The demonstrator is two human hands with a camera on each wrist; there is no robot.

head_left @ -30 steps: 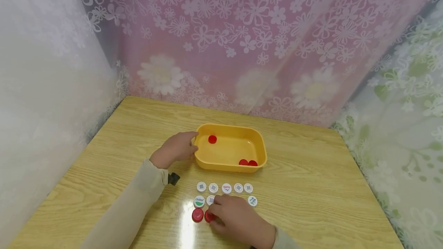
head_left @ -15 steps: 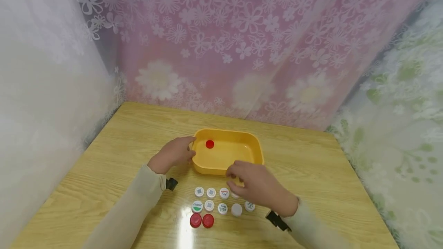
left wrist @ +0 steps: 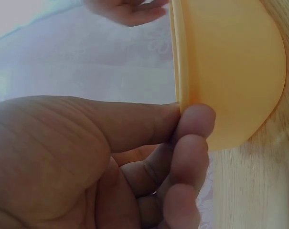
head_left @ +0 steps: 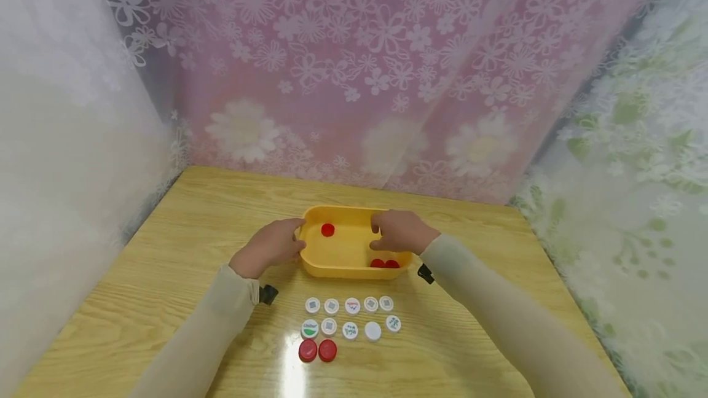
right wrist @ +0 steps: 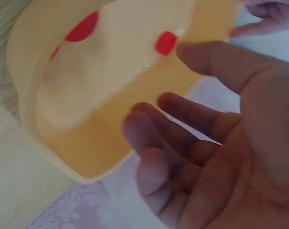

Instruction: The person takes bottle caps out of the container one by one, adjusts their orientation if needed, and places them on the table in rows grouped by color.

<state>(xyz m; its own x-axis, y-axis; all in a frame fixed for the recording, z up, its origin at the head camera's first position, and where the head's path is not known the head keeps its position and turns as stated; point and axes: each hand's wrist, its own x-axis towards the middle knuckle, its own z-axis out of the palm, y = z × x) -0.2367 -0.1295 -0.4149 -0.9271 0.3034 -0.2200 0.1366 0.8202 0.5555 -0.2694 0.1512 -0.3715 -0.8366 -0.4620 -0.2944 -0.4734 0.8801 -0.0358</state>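
A yellow plastic basin [head_left: 348, 273] stands mid-table, with one red bottle cap [head_left: 328, 230] at its left and two red caps [head_left: 378, 263] by its front right wall. My left hand [head_left: 268, 247] holds the basin's left end; in the left wrist view the thumb and index finger pinch its rim [left wrist: 181, 57]. Over the basin's right side is my right hand [head_left: 404, 231], fingers relaxed and spread from the thumb. The right wrist view shows nothing between those fingers [right wrist: 144, 126], and a red cap [right wrist: 166, 43] lies beyond the thumb.
In front of the basin, white bottle caps [head_left: 352, 306] lie in two rows, some with printed tops. Two red caps [head_left: 327, 350] sit nearer, below the left end of those rows. Flowered curtains [head_left: 343, 78] hang behind and beside the wooden table [head_left: 470, 324].
My right hand has moved from a red cap in the near row, up past the white caps, to over the basin's right side. My left hand has stayed at the basin's left rim.
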